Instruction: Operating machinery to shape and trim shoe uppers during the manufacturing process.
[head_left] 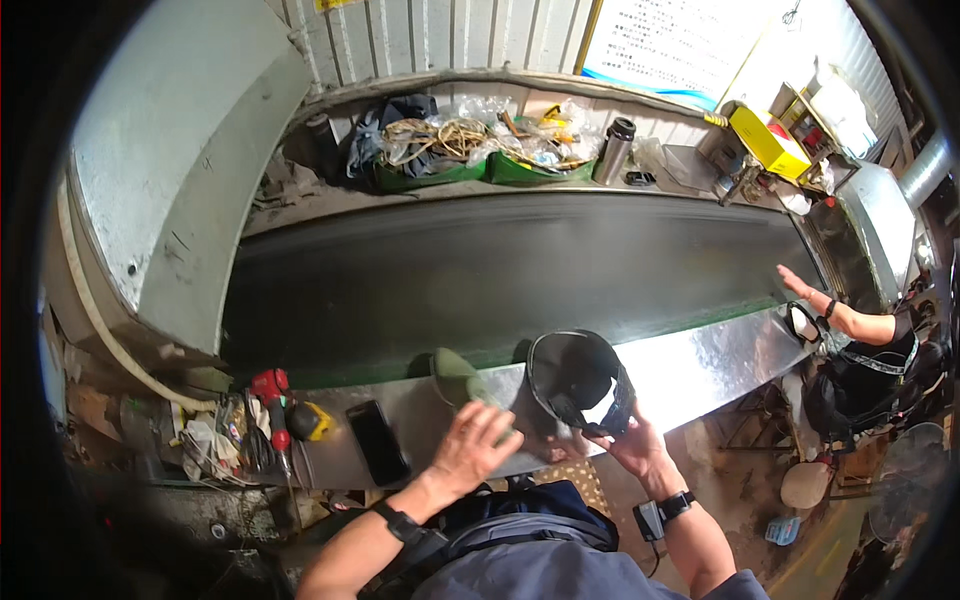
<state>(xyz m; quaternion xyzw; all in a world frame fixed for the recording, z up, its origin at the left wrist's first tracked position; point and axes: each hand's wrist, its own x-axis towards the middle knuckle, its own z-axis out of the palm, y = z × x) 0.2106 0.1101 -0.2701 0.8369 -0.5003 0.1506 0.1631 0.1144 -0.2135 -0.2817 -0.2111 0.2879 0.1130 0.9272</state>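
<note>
My right hand (638, 450) grips the lower right side of a black, hollow, open-topped piece (545, 368). Its wide mouth faces up, and a white patch shows through at its lower right. To the left, a curved olive-green piece (457, 378) stands over the metal ledge. Bent fingers of my left hand (473, 440) close over its lower end; a little green shows past the fingertips. The exact kind of either piece is unclear. Beside my left hand a black phone (377, 443) lies on the ledge.
A dark conveyor belt (500, 275) runs behind the shiny metal ledge (690, 375). Red and yellow tools (270, 390) lie at left. Green bins (430, 178) and a steel flask (614, 150) line the back. At far right a co-worker's hand (797, 283) extends over the belt.
</note>
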